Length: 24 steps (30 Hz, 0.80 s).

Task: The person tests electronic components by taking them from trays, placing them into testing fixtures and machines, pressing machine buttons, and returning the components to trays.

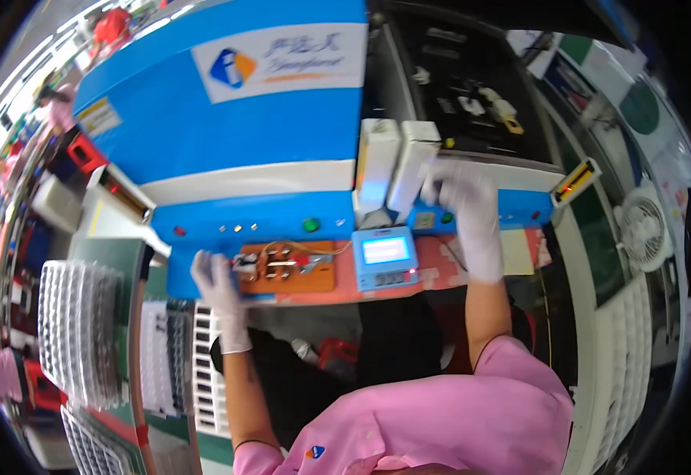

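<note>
My left hand, in a white glove, is at the left end of an orange fixture board, its fingers apart and nothing visible in them. Metal clamps and small parts sit on the board. Blurred by motion, my gloved right hand is raised beside two tall white boxes; its fingertips are smeared, and whether they hold anything cannot be made out. Between my hands stands a light-blue device with a lit screen and buttons.
A blue machine panel with buttons runs behind the board. Stacked clear trays stand at the left. At the right are a white fan and a yellow paper. Other people in pink work at the far left.
</note>
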Each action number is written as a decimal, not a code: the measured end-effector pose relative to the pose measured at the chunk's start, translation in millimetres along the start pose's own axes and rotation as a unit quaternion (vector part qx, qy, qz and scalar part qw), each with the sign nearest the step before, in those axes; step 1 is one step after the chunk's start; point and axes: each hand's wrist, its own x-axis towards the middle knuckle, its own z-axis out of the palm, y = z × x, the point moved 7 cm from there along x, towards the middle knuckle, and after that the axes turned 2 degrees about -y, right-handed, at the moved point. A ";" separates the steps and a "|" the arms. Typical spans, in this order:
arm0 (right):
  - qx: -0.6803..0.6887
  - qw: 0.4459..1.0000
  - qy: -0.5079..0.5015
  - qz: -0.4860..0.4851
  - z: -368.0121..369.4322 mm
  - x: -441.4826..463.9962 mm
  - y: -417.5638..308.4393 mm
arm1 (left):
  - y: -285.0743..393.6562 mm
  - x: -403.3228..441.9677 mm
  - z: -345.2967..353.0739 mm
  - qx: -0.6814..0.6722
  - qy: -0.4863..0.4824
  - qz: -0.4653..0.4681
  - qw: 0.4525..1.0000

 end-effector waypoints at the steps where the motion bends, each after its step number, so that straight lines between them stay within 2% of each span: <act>1: -0.035 0.998 0.043 -0.031 -30.1 25.7 -3.7 | -12.3 13.7 -4.0 -0.025 -0.010 -0.067 0.997; 2: -0.067 0.992 0.082 -0.064 -60.3 58.3 -6.7 | -12.9 22.1 -3.1 -0.048 -0.017 -0.133 0.990; 4: -0.135 0.974 0.180 -0.023 -126.4 114.8 20.1 | -13.2 30.1 0.5 -0.021 -0.005 -0.140 0.990; 5: -0.141 0.973 0.183 -0.029 -160.1 139.1 42.9 | -14.3 31.6 -0.2 0.015 0.016 -0.147 0.989; 7: -0.143 0.969 0.180 0.088 -214.2 174.6 96.7 | -14.6 32.3 1.8 0.012 0.021 -0.138 0.990; 12: -0.189 0.954 0.197 0.123 -223.5 191.8 111.0 | -10.7 27.4 3.6 0.029 0.042 -0.115 0.992; 15: -0.136 0.965 0.137 0.178 -222.0 200.3 125.5 | -11.4 27.1 2.8 0.032 0.044 -0.107 0.993; 20: -0.169 0.951 0.238 0.104 -232.1 191.3 93.1 | -13.9 26.7 1.3 0.026 0.051 -0.104 0.993; 23: -0.369 0.898 0.181 0.157 -237.4 193.0 99.5 | -14.9 26.5 0.6 0.020 0.053 -0.104 0.993; 24: -0.367 0.898 0.182 0.156 -241.4 194.2 102.6 | -15.6 26.5 0.2 0.015 0.053 -0.105 0.993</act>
